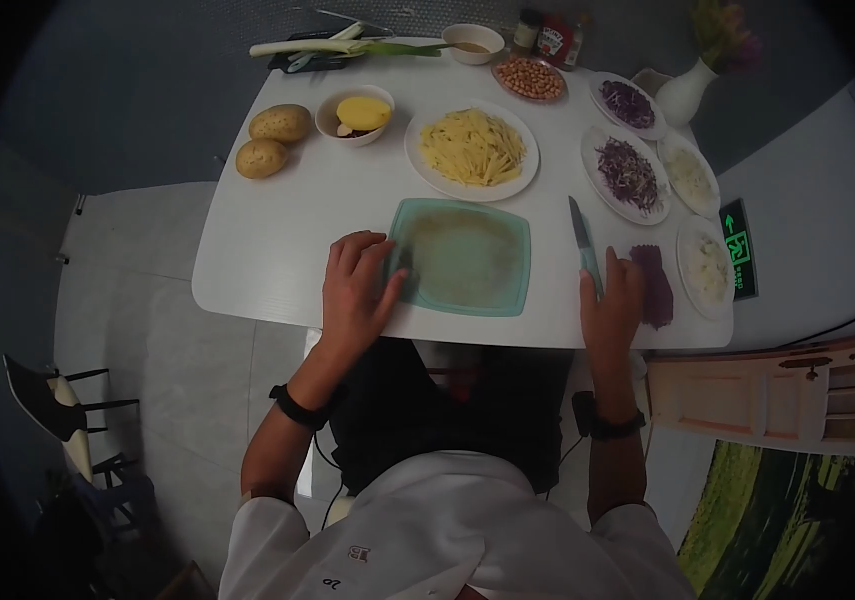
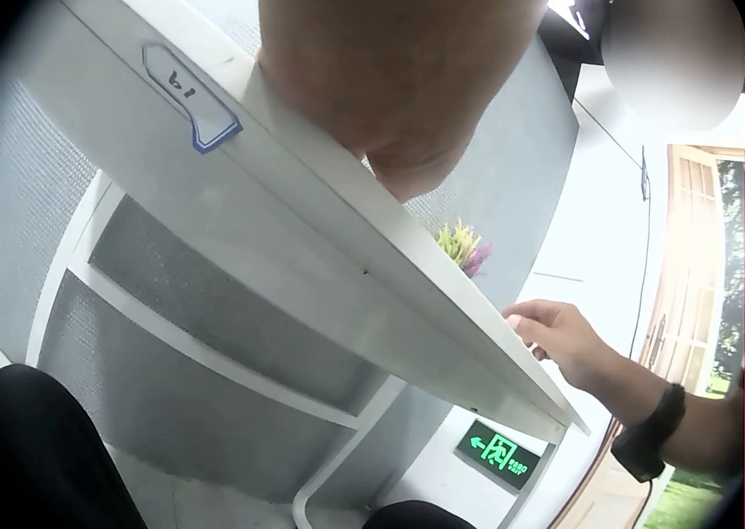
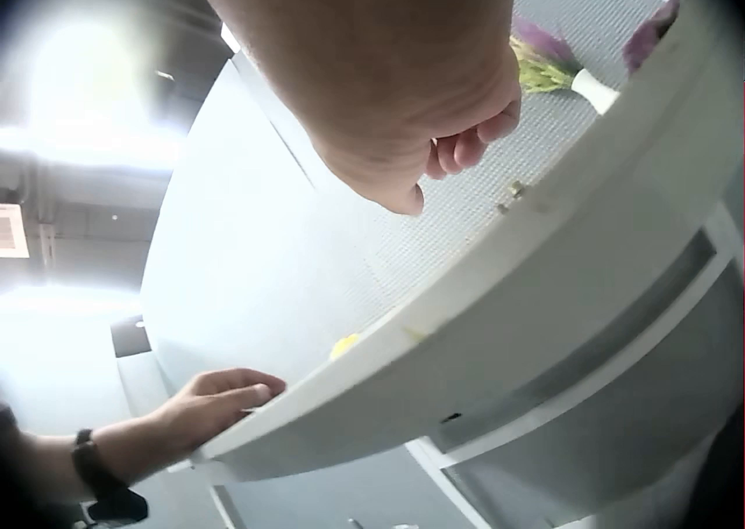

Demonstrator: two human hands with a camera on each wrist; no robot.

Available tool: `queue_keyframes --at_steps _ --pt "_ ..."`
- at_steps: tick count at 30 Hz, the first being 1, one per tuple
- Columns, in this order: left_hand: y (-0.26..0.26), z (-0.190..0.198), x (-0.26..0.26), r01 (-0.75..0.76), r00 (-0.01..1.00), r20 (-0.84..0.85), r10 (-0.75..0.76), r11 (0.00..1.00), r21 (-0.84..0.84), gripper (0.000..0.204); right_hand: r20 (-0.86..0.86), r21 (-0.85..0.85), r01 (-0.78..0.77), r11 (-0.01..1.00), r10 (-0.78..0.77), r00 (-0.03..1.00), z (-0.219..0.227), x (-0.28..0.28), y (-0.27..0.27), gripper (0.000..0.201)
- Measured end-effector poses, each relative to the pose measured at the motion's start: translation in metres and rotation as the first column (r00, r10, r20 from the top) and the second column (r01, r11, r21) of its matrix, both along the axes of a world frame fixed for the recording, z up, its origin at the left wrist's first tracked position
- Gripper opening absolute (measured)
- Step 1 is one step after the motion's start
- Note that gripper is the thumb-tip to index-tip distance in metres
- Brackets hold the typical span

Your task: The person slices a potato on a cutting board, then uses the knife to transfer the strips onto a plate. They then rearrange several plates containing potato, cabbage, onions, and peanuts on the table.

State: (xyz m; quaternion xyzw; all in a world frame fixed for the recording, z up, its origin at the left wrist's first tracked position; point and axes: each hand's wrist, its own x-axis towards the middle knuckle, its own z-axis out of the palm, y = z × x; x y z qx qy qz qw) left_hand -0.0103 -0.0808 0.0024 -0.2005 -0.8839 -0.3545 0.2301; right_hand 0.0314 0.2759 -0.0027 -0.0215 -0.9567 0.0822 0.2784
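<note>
A teal cutting board point(image 1: 478, 262) lies near the table's front edge, its surface bare and stained brownish. My left hand point(image 1: 356, 285) rests at the board's left edge, fingers relaxed and thumb over the rim, holding nothing. To the right of the board a knife point(image 1: 582, 235) with a light blue handle lies on the table, blade pointing away from me. My right hand point(image 1: 612, 308) is beside the handle, thumb close to its end, fingers loosely bent. Just right of that hand is a dark purple, cloth-like rectangular piece point(image 1: 654, 288).
Behind the board stands a plate of potato strips point(image 1: 473, 148). Left of it are a bowl with a peeled potato point(image 1: 364, 113) and whole potatoes point(image 1: 281, 124). Plates of shredded purple cabbage point(image 1: 630, 172) and pale shreds point(image 1: 710, 268) line the right; peanuts point(image 1: 530, 78) and a vase point(image 1: 686, 92) stand behind.
</note>
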Motion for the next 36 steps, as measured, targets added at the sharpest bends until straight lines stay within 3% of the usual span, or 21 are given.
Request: queue_keyframes --at_steps 2,3,4,5,6,8,12,14,15,17,19,22,32,34,36 --pt "0.0 -0.001 0.0 -0.005 1.0 0.004 0.005 1.0 0.003 0.038 -0.165 -0.025 -0.114 0.993 0.108 0.98 0.019 0.003 -0.011 0.041" --pt "0.001 -0.001 0.0 -0.004 1.0 0.017 0.004 1.0 -0.003 0.039 -0.16 -0.023 -0.116 0.993 0.111 0.981 0.024 0.007 -0.018 0.041" --pt "0.001 0.0 0.001 -0.001 1.0 0.027 0.001 1.0 -0.01 0.04 -0.081 -0.28 -0.143 0.949 0.124 0.989 0.029 0.009 -0.025 0.04" --pt "0.001 0.0 0.001 -0.002 1.0 0.027 0.002 1.0 -0.009 0.04 -0.009 -0.519 -0.138 0.843 0.156 0.988 0.031 0.01 -0.031 0.038" --pt "0.002 0.0 0.001 0.009 1.0 0.014 -0.009 1.0 -0.029 0.041 -0.009 -0.519 -0.139 0.843 0.157 0.988 0.033 0.006 -0.036 0.038" --pt "0.001 0.0 0.002 0.021 1.0 0.001 -0.021 0.999 -0.045 0.041 -0.007 -0.868 -0.167 0.467 0.324 0.946 0.039 -0.013 -0.043 0.032" --pt "0.002 -0.003 0.001 -0.007 1.0 -0.005 0.006 0.999 -0.054 0.044 0.194 -0.859 -0.073 0.506 0.455 0.869 0.063 -0.065 -0.052 0.03" --pt "0.001 -0.004 0.0 -0.045 0.999 -0.019 0.044 0.997 -0.065 0.044 0.368 -0.771 0.015 0.637 0.426 0.827 0.064 -0.09 -0.057 0.03" --pt "0.001 -0.004 0.0 -0.062 0.998 -0.027 0.06 0.996 -0.063 0.045 0.373 -0.768 0.008 0.641 0.435 0.82 0.06 -0.106 -0.056 0.03" --pt "0.001 -0.005 0.001 -0.092 0.995 -0.029 0.091 0.994 -0.059 0.046 0.438 -0.773 0.117 0.624 0.392 0.809 0.048 -0.137 -0.048 0.035" --pt "0.001 -0.005 0.002 -0.103 0.995 -0.023 0.102 0.992 -0.068 0.047 0.412 -0.804 0.131 0.579 0.385 0.826 0.041 -0.154 -0.042 0.033" --pt "0.001 -0.004 0.002 -0.096 0.995 0.002 0.097 0.993 -0.061 0.047 0.47 -0.84 0.259 0.476 0.4 0.787 0.041 -0.169 -0.041 0.029" --pt "-0.002 -0.006 0.003 -0.025 1.0 0.006 0.025 0.999 -0.046 0.045 0.46 -0.875 0.332 0.351 0.393 0.796 0.026 -0.19 -0.035 0.02" --pt "-0.003 -0.006 0.003 0.006 1.0 -0.001 -0.006 0.999 -0.051 0.045 0.425 -0.891 0.342 0.297 0.288 0.858 0.027 -0.189 -0.039 0.018" --pt "-0.003 -0.004 0.002 0.022 1.0 -0.007 -0.022 0.998 -0.051 0.046 0.426 -0.887 0.333 0.32 0.289 0.857 0.028 -0.187 -0.037 0.018"
